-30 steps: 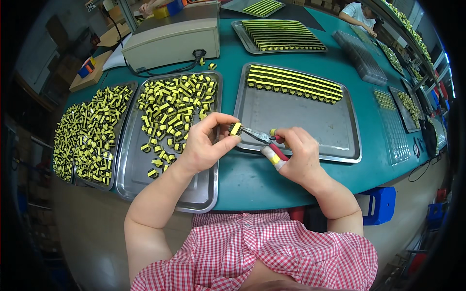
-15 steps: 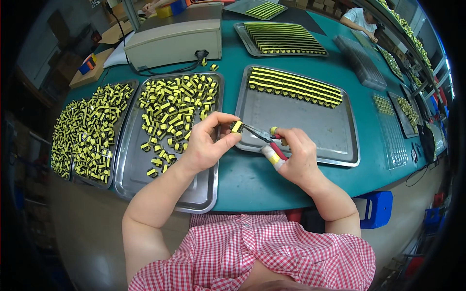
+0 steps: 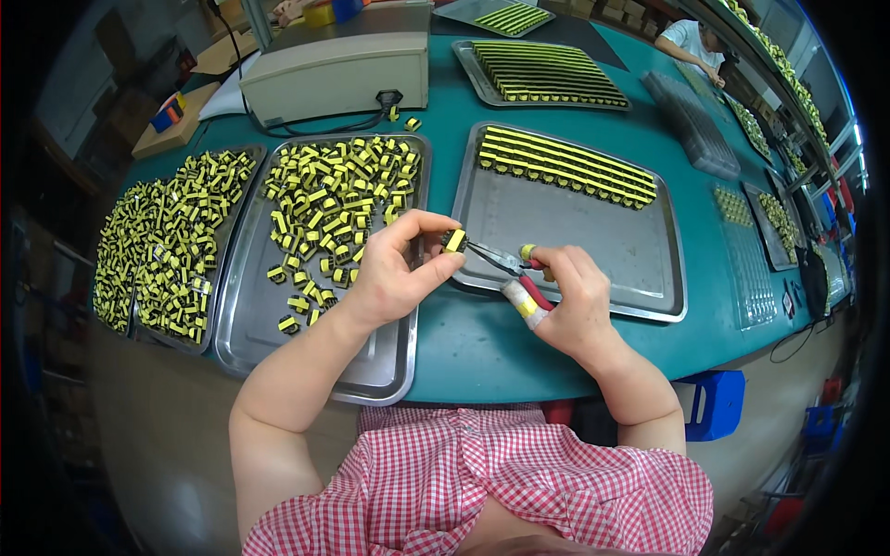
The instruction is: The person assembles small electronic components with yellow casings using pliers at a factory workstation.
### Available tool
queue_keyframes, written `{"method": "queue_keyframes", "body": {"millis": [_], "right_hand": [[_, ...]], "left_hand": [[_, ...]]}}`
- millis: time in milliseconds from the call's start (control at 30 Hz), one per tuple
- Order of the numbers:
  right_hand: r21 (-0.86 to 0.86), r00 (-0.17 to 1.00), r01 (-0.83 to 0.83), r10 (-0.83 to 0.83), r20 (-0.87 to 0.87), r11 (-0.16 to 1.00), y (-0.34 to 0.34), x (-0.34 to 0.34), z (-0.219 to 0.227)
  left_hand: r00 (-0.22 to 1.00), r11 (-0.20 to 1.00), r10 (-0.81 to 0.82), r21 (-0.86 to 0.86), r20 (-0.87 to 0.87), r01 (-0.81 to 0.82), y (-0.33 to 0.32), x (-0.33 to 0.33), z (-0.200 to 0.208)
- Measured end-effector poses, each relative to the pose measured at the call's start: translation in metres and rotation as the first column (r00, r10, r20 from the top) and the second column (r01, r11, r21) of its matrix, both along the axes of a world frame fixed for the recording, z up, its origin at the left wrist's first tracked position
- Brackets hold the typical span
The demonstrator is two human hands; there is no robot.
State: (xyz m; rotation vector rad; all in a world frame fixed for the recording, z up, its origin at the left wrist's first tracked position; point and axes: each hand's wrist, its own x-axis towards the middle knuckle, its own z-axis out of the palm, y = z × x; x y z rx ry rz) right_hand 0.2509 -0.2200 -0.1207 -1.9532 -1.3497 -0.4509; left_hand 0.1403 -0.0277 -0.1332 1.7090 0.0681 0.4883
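My left hand (image 3: 394,278) pinches a small black transformer with yellow tape (image 3: 454,241) between thumb and fingertips, above the gap between two metal trays. Closed round the red handles of a pair of long-nose pliers (image 3: 501,261) is my right hand (image 3: 577,306), with tape wrapped on its thumb and a finger. The tips of the pliers meet the right side of the transformer; whether they grip a pin there is too small to tell. Below my left hand, a tray (image 3: 243,338) holds many loose transformers. To the right, another tray (image 3: 593,250) carries several neat rows of them (image 3: 565,165).
Heaped trays of transformers (image 3: 171,246) stand at the far left. A grey metal box (image 3: 338,79) with a black plug and cable sits behind. A filled tray (image 3: 547,74) lies at the back, clear plastic trays (image 3: 691,120) at the right. A co-worker (image 3: 691,46) sits at the far right.
Both hands keep nearly the same pose, with the transformer and pliers still together. The whole view has shifted very slightly.
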Motion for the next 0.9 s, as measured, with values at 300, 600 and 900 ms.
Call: {"method": "queue_keyframes", "body": {"millis": [300, 600, 900], "right_hand": [[-0.006, 1.0, -0.005, 0.005, 0.021, 1.0, 0.0, 0.001, -0.001], [-0.021, 1.0, -0.002, 0.002, 0.031, 1.0, -0.002, 0.001, 0.0], [-0.07, 1.0, -0.012, 0.014, 0.026, 0.997, -0.006, 0.007, 0.003]], "left_hand": [[1.0, 0.998, 0.03, 0.063, -0.003, -0.029, -0.002, -0.001, 0.003], [0.992, 0.954, 0.067, 0.284, 0.106, -0.094, -0.004, -0.002, 0.014], [0.996, 0.924, 0.037, 0.376, 0.086, -0.067, -0.003, -0.004, 0.017]]}}
